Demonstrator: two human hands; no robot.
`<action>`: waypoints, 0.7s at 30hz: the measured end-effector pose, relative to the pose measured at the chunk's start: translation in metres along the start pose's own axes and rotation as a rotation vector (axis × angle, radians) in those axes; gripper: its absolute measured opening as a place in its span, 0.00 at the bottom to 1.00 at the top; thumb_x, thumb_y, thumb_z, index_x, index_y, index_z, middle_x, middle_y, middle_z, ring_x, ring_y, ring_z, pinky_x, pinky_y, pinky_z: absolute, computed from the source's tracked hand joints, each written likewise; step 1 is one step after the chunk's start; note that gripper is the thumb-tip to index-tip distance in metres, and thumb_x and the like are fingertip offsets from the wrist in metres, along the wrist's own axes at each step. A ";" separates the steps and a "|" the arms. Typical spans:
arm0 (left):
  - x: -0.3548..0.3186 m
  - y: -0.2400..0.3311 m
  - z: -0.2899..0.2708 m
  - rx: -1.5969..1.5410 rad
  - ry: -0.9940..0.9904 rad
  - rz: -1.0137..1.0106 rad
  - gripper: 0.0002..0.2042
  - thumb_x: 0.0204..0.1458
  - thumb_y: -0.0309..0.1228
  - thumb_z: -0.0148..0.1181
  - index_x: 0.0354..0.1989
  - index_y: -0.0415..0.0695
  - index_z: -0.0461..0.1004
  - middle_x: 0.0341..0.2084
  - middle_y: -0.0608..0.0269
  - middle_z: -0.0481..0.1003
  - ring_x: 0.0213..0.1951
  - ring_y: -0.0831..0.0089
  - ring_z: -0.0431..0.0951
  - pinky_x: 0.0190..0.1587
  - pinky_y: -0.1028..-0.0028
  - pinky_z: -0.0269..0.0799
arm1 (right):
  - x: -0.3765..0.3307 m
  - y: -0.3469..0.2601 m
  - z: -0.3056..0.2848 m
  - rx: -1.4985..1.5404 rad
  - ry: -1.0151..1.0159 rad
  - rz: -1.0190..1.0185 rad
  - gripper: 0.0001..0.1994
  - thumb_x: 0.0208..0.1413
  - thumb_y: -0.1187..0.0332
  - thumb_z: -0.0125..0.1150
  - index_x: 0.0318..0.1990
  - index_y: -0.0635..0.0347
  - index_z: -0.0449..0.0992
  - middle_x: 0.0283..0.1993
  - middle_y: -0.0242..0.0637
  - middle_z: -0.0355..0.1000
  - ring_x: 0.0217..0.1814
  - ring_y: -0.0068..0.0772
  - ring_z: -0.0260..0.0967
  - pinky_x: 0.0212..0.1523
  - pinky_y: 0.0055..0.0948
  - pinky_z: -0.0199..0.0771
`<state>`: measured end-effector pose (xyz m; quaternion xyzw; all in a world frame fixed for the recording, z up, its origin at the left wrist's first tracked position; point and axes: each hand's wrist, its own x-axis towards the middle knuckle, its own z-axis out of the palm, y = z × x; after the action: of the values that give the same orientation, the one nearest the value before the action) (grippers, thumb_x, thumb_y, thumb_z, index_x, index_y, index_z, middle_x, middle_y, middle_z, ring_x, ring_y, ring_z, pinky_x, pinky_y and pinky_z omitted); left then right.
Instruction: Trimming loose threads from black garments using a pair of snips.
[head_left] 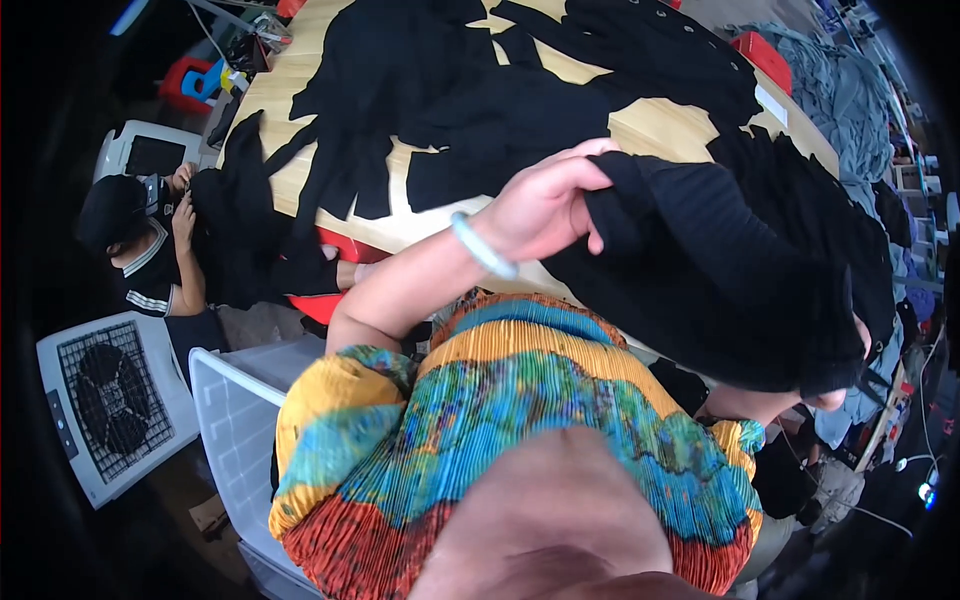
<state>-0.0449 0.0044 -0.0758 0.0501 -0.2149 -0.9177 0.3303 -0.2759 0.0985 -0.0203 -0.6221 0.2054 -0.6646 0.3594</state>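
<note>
A black knit garment [740, 270] stretches between my two hands, raised above the near right side of the table. My left hand [555, 200], with a pale bangle at the wrist, pinches its upper left end between thumb and fingers. At the lower right end my right hand [828, 400] grips the cloth; most of that hand is behind the fabric, with only some fingers showing at the edge. A ribbed or folded band runs along the upper part of the garment. Whether it is a whole garment or a cut piece, I cannot tell.
More black garments [420, 90] lie spread over the wooden table [660, 130]. A translucent plastic bin [235, 400] stands at my left. Beyond it are a boxy fan [115, 390] and a co-worker [150, 250] handling black cloth. Grey-blue fabric [835, 90] is heaped at the far right.
</note>
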 end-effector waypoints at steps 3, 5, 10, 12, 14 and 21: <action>-0.027 0.002 0.024 0.084 -0.177 0.221 0.14 0.45 0.20 0.39 0.43 0.37 0.58 0.49 0.48 0.58 0.35 0.68 0.72 0.28 0.73 0.72 | 0.005 0.009 0.030 -0.070 0.178 0.242 0.12 0.24 0.64 0.61 0.17 0.59 0.66 0.18 0.34 0.63 0.22 0.32 0.61 0.30 0.26 0.61; -0.030 -0.001 0.026 0.253 -0.093 0.188 0.19 0.46 0.20 0.40 0.50 0.38 0.55 0.53 0.53 0.53 0.38 0.70 0.70 0.31 0.73 0.72 | 0.013 0.013 0.039 -0.089 0.223 0.325 0.12 0.23 0.65 0.63 0.17 0.59 0.66 0.18 0.33 0.63 0.21 0.32 0.61 0.30 0.26 0.62; -0.034 -0.011 -0.012 0.082 0.014 -0.024 0.21 0.49 0.24 0.46 0.52 0.41 0.50 0.41 0.63 0.64 0.39 0.76 0.68 0.35 0.74 0.70 | 0.035 0.054 0.079 0.144 -0.199 0.516 0.07 0.31 0.81 0.55 0.23 0.69 0.67 0.24 0.37 0.66 0.26 0.27 0.63 0.28 0.22 0.61; -0.040 -0.019 -0.036 0.057 0.042 -0.026 0.28 0.43 0.25 0.56 0.51 0.41 0.48 0.41 0.62 0.64 0.43 0.77 0.66 0.43 0.75 0.66 | 0.037 0.066 0.079 0.148 -0.400 0.713 0.08 0.37 0.81 0.56 0.29 0.69 0.69 0.27 0.32 0.66 0.28 0.17 0.61 0.28 0.17 0.60; -0.040 -0.022 -0.044 0.197 0.059 -0.044 0.27 0.40 0.26 0.60 0.49 0.40 0.54 0.41 0.63 0.64 0.44 0.78 0.65 0.46 0.79 0.62 | 0.039 0.089 0.080 0.108 -0.725 0.802 0.09 0.39 0.78 0.60 0.32 0.67 0.70 0.27 0.29 0.66 0.28 0.15 0.61 0.29 0.16 0.61; -0.075 -0.013 -0.058 0.877 0.070 0.195 0.12 0.40 0.16 0.53 0.36 0.38 0.66 0.33 0.59 0.67 0.38 0.72 0.67 0.42 0.76 0.62 | 0.052 0.284 0.038 -0.645 -0.369 0.734 0.23 0.39 0.56 0.61 0.40 0.63 0.70 0.34 0.38 0.70 0.34 0.28 0.68 0.32 0.23 0.68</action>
<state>0.0191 0.0393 -0.1377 0.1958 -0.5761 -0.7022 0.3696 -0.1736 -0.1196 -0.1842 -0.6951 0.5374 -0.2772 0.3889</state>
